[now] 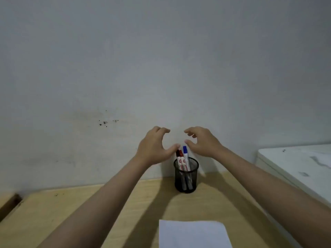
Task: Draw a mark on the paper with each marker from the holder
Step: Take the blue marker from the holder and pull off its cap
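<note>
Two bare hands hover with spread, empty grips: left hand [154,147], right hand [202,142]. Just below and between them, capped markers [183,158] stand upright in a mesh holder [186,176], likely poised for picking. Blank paper [194,233] lies nearer the person on the worktop [71,212].

Wood desk [71,212] – stained wall [107,68], white cabinet [295,163].

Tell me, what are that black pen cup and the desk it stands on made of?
The black pen cup looks like wire mesh, probably metal with a matte black coating: the markers inside show through its fine grid. The desk looks like pale wood or a wood-look laminate, smooth and dull, with faint grain; which one cannot be told from here.
</note>
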Demonstrator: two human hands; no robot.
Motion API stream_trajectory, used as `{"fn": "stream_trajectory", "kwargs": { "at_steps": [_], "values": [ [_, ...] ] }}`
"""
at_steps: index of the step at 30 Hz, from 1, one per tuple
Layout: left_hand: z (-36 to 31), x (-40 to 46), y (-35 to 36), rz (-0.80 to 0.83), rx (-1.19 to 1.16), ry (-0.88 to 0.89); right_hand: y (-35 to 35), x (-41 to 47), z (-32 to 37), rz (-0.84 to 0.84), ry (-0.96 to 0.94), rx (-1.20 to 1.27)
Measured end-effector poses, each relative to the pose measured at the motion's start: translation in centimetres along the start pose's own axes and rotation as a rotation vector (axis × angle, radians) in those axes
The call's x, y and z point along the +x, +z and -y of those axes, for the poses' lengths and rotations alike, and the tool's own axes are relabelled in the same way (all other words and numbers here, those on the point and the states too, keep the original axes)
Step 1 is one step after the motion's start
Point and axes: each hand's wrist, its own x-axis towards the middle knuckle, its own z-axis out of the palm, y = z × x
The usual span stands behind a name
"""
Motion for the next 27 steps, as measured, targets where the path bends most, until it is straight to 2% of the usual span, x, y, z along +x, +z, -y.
{"fn": "stream_trajectory", "kwargs": {
  "at_steps": [8,14,20,25,27],
  "values": [
    [1.7,-2.9,7.7,0.063,0.017,-0.135,5.1,-0.5,-2.8,0.090,0.068,-0.209],
    [1.5,-2.9,9.8,0.066,-0.014,-0.215,6.2,0.2,-3.5,-0.041,-0.001,-0.159],
    [1.9,-3.0,9.9,0.082,-0.028,-0.211,5.8,-0.7,-3.1,-0.089,-0.036,0.045],
    [1.5,-3.5,9.5,0.085,0.004,-0.199,2.9,-2.2,-1.6,-0.273,-0.121,0.105],
    [1.0,-3.9,8.7,-0.014,-0.130,-0.198,1.1,-3.1,-0.6,-0.403,-0.151,0.155]
  ]
}}
